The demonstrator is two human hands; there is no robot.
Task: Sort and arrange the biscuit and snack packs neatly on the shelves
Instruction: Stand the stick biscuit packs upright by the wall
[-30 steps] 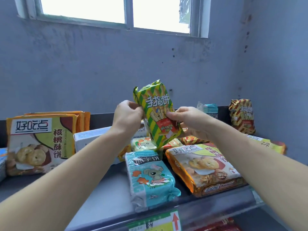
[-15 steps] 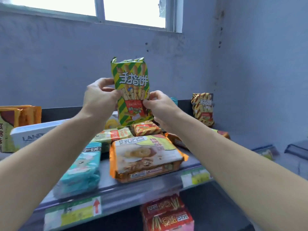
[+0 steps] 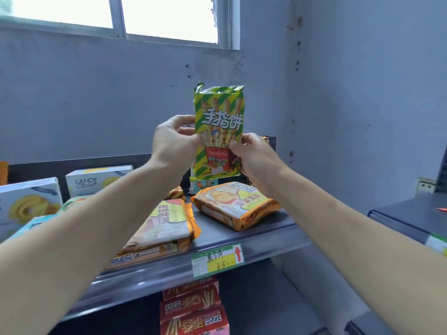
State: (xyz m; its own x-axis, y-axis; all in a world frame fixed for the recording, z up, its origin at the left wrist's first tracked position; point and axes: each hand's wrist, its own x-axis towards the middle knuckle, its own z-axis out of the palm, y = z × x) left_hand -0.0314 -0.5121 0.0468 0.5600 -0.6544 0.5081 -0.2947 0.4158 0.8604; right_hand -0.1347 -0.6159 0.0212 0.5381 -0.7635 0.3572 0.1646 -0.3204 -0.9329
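Observation:
A green-and-yellow striped finger-biscuit pack (image 3: 219, 122) stands upright in the air above the top shelf (image 3: 254, 247). My left hand (image 3: 173, 141) pinches its left edge and my right hand (image 3: 254, 155) grips its lower right edge. Below it, two orange walnut-cookie packs (image 3: 167, 226) (image 3: 235, 204) lie flat on the shelf. A small orange snack pack (image 3: 176, 193) and a teal pack (image 3: 202, 183) sit behind them, partly hidden by my hands.
White Landy cookie boxes (image 3: 96, 180) (image 3: 26, 201) stand at the left. Red stick-biscuit boxes (image 3: 193, 308) are stacked on the lower shelf. A price tag (image 3: 217, 261) is on the rail. A second shelf unit (image 3: 416, 216) stands right, the wall close behind.
The view has swung right and both hands carried the striped pack rightward along the shelf, keeping it upright. The grip on it is unchanged.

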